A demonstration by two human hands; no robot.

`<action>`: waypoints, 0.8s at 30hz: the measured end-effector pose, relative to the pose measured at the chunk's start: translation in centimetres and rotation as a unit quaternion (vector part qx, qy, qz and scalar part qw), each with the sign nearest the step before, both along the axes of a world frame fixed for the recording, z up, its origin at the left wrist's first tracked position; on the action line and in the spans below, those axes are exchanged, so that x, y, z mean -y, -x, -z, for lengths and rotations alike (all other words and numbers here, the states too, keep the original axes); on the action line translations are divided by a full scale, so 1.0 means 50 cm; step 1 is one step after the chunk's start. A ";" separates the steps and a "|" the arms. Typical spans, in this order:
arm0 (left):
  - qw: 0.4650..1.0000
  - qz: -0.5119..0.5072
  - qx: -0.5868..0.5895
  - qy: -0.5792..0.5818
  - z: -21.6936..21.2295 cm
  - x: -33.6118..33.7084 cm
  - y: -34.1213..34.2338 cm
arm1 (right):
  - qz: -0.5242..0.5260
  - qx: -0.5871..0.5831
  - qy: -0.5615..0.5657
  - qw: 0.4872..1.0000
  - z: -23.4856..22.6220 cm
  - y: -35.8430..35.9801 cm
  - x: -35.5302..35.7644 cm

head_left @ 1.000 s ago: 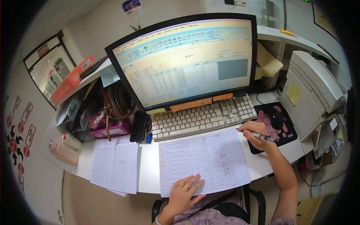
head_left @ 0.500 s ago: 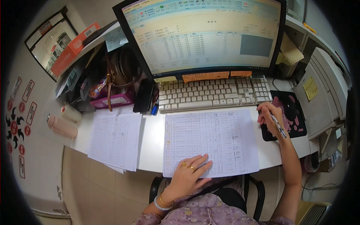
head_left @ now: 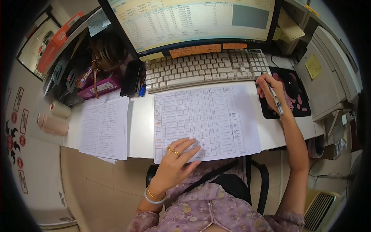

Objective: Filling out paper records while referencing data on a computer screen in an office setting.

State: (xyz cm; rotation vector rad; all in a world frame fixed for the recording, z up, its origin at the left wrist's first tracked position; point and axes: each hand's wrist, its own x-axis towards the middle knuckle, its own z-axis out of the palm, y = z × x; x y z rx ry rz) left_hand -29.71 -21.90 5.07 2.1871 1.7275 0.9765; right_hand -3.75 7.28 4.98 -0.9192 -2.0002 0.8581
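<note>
- Resting flat on the lower edge of a large white printed table sheet [head_left: 205, 121], the left hand [head_left: 176, 162] is spread, fingers loose, grasping nothing; it only pins the paper to the white worktop [head_left: 141, 127].
- Over at the sheet's upper right corner, the right hand [head_left: 272, 94] has its grip clenched round a slim silver pen [head_left: 276, 101], the tip pointing down and away from the paper, above the edge of a black mouse mat with a pink figure [head_left: 295, 96].
- That sheet lies straight in front of the person, just below a pale beige keyboard [head_left: 206, 69] and a wide monitor showing a spreadsheet [head_left: 193, 19].
- Judging by the page, some work is done: small orange marks run down the left column, and a few handwritten entries sit in the cells at the right. Most cells in the middle look bare, so much of the grid seems unfilled, though the writing is too small to read for certain.
- A second white printed sheet [head_left: 104, 125] lies to the left, apart from both hands and hanging a little over the worktop's front edge; it appears untouched at this moment.
- With the pen off the paper, no entry is being written right now.
</note>
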 end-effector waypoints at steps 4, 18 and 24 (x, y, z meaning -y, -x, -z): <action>0.998 -0.002 0.062 0.012 -0.008 0.017 0.012 | 0.001 0.040 0.000 0.999 -0.015 0.002 0.001; 0.997 -0.038 0.062 0.009 -0.001 -0.014 0.000 | -0.003 0.031 -0.008 0.999 -0.008 0.003 0.006; 0.999 -0.028 0.028 0.032 0.010 -0.016 -0.006 | -0.002 0.030 -0.015 0.999 -0.012 -0.005 0.004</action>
